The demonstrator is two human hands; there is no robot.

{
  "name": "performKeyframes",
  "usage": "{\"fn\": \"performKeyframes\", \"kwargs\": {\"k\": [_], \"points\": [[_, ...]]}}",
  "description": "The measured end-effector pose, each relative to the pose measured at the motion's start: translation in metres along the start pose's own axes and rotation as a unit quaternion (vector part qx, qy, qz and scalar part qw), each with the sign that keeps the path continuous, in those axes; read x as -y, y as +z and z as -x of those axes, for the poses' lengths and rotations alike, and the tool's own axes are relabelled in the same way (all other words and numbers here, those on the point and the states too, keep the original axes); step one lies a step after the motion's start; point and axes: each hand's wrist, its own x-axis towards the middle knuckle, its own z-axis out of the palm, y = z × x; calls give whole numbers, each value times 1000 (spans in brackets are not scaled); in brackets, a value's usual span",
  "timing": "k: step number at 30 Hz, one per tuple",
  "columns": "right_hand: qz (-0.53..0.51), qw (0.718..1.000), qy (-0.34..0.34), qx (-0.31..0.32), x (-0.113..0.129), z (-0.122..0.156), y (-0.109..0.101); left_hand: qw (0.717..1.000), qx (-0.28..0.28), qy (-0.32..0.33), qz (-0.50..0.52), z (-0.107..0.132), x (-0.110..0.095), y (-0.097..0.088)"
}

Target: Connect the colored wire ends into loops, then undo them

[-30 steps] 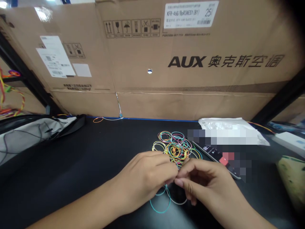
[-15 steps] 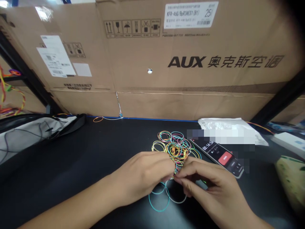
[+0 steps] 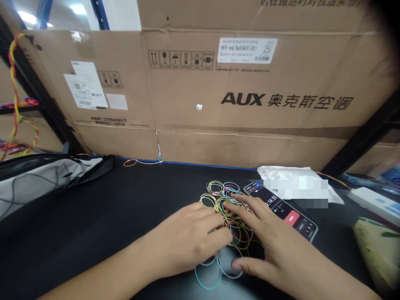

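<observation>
A tangled pile of thin coloured loops [image 3: 239, 233], like elastic bands in yellow, orange, green and pink, lies on the black tabletop. At its near left side my left hand [image 3: 193, 235] is closed, its fingers curled downward. Teal loops [image 3: 208, 288] and a white loop [image 3: 231, 276] come out below those fingers; the fingertips themselves are mostly hidden. My right hand [image 3: 265, 233] is open over the right side of the pile. Its fingers reach across the loops, and its thumb stretches out apart from them near the white loop.
A phone [image 3: 283, 210] with a running timer lies right of the pile, by a white plastic package [image 3: 289, 173]. A pale green packet [image 3: 373, 246] and a white box [image 3: 375, 206] are far right. A grey-black bag [image 3: 84, 166] lies left; a large carton [image 3: 184, 87] stands behind.
My right hand has let go of its pinch beside the left fingers and spread open over the pile. My left hand stays at about the same spot. The view has tilted up slightly.
</observation>
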Motion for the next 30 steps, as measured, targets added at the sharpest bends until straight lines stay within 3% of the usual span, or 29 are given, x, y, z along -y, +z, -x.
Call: {"fn": "performKeyframes", "kwargs": {"k": [4, 8, 12, 18, 23, 26, 30], "points": [[74, 994, 29, 73, -16, 4, 28, 989, 15, -49, 141, 9, 2, 10], [96, 994, 4, 54, -21, -7, 47, 973, 85, -118, 178, 15, 14, 25], [91, 995, -27, 22, -17, -29, 51, 965, 115, -180, 155, 15, 31, 31], [74, 996, -55, -22, -15, -58, 53, 965, 46, -228, 118, 20, 37, 25], [84, 993, -4, -84, -34, -75, 57, 961, 61, -254, 93, 29, 59, 25], [79, 995, 14, -65, -47, -80, 60, 956, 87, -262, 100, 31, 67, 29], [60, 998, -13, -31, -49, -77, 59, 957, 100, -249, 110, 29, 56, 29]]}}
